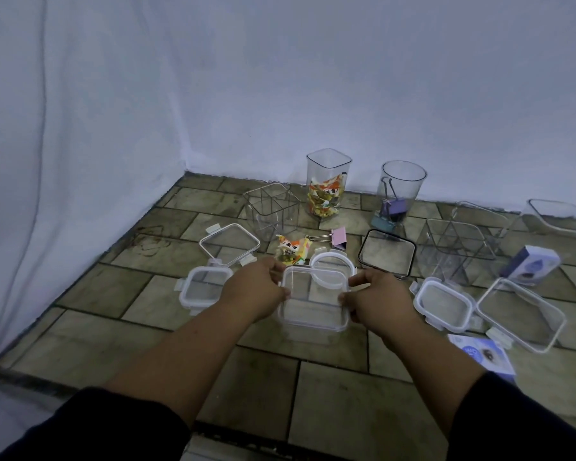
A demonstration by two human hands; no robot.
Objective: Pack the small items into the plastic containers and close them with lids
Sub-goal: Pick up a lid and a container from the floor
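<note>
A small square clear container (313, 304) sits at the centre of the tiled surface. My left hand (256, 291) grips its left side and my right hand (376, 297) grips its right side. Just behind it lie a round white-rimmed lid (331, 266), a colourful snack packet (293, 252) and a pink binder clip (338, 237). At the back, a tall square jar (328, 184) holds snack packets and a tall round jar (398, 197) holds binder clips.
White-rimmed lids lie at the left (205, 287), back left (230, 242) and right (444, 302), plus a black-rimmed lid (386, 252) and a large lid (521, 314). Divided clear boxes (271, 207) (453, 247) stand behind. Small blue-white cartons (529, 262) (482, 356) lie right. White cloth backs the surface.
</note>
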